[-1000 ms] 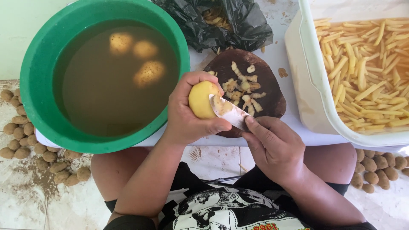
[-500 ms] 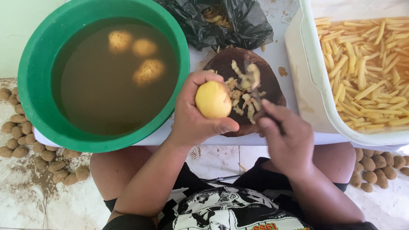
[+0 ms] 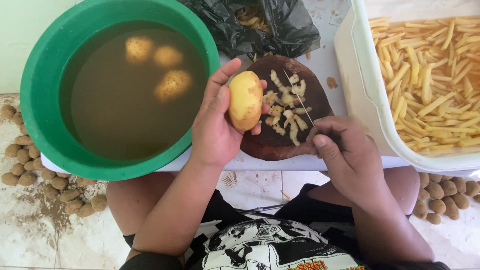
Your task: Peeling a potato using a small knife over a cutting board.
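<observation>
From the head camera, the left hand (image 3: 216,125) is closed around a yellow, mostly peeled potato (image 3: 245,100), thumb on its near side and fingers curled behind it, holding it upright just over the left edge of a dark round wooden board (image 3: 320,102). The right hand (image 3: 347,152) is clamped on a thin knife (image 3: 299,99), whose blade slants up and away over the board, clear of the potato. A scatter of pale peelings (image 3: 282,107) lies on the board. To the left, a green basin (image 3: 45,90) holds murky water with 3 potatoes (image 3: 155,65) sunk in it. A white tub (image 3: 372,120) at right is full of cut potato sticks (image 3: 435,80). A black plastic bag (image 3: 280,25) lies beyond the board. Small brown potatoes (image 3: 30,160) lie on the floor at both sides.
</observation>
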